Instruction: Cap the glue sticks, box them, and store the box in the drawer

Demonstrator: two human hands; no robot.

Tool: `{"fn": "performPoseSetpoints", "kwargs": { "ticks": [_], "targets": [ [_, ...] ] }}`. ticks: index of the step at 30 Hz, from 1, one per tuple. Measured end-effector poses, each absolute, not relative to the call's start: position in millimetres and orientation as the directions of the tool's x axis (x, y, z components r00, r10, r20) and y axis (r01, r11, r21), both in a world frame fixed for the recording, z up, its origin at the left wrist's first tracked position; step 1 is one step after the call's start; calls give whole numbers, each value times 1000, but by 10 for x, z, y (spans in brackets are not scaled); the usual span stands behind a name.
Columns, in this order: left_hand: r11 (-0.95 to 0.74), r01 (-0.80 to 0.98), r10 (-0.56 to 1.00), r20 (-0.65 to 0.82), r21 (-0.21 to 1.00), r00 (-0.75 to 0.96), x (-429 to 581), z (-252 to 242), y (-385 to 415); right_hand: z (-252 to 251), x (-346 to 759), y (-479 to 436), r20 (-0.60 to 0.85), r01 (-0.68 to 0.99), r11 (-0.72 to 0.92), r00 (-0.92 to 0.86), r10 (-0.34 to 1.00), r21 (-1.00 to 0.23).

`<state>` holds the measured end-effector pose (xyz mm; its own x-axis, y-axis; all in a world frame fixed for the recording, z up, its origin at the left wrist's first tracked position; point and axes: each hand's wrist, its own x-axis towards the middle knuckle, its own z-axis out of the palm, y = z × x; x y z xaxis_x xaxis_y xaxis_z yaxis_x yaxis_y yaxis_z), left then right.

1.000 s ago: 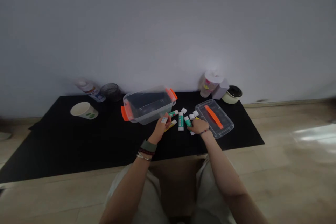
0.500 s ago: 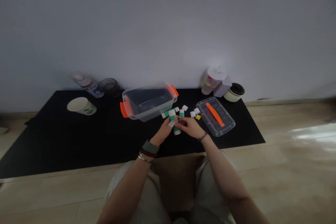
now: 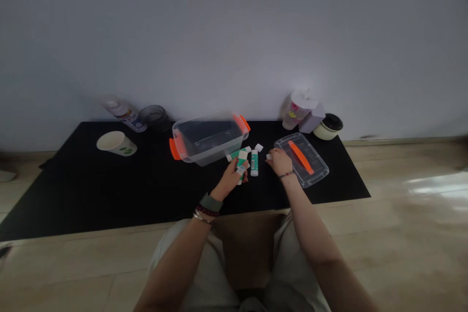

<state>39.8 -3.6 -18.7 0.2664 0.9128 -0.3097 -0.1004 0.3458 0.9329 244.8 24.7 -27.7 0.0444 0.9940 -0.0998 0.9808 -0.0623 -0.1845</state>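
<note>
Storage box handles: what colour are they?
The clear plastic storage box has bright orange handles at its ends; they show best in the head view.

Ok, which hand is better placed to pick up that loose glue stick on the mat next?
Probably the right hand: it looks empty, and the loose glue stick lies close to it on the mat. The left hand is wrapped around another glue stick.
</note>
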Motion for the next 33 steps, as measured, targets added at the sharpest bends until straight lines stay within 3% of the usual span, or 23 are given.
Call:
{"fn": "performPoseSetpoints", "kwargs": {
  "ticks": [2,4,6,8,11,15,20,23,26,29,33],
  "targets": [
    [342,-95,912,-306,935,273,407,-195,-38,-298,2446,277,-36,954,-55,46,998,-295],
    [338,-83,905,-300,938,301,412,-203,-43,-325,2438,311,48,853,-36,72,996,-521],
    [330,-67,891,-288,942,350,415,-202,-58,-351,2405,330,44,595,-32,114,992,-803],
    [328,-50,873,-283,943,397,417,-193,-79,-362,2342,320,-81,218,-100,91,993,-971],
    [335,-23,848,-292,942,442,421,-176,-109,-333,2230,261,-231,-184,-241,-75,970,-953],
    [340,3,827,-300,940,475,424,-162,-121,-253,2121,186,-210,-322,-256,-172,963,-911],
    [365,-11,816,-314,931,486,399,-145,-109,-194,2050,152,-65,-194,-84,-103,993,-977],
    [412,-15,787,-348,911,510,369,-143,-110,-147,2016,101,101,93,107,-71,992,-990],
    [440,6,744,-368,898,558,344,-155,-126,-91,1989,18,218,391,254,-135,967,-885],
    [451,20,717,-376,892,587,336,-182,-148,-58,1977,-58,194,542,278,-207,959,-793],
    [520,65,670,-454,852,587,344,-220,-166,-54,1971,-115,166,580,288,-254,953,-762]
  ]
}}
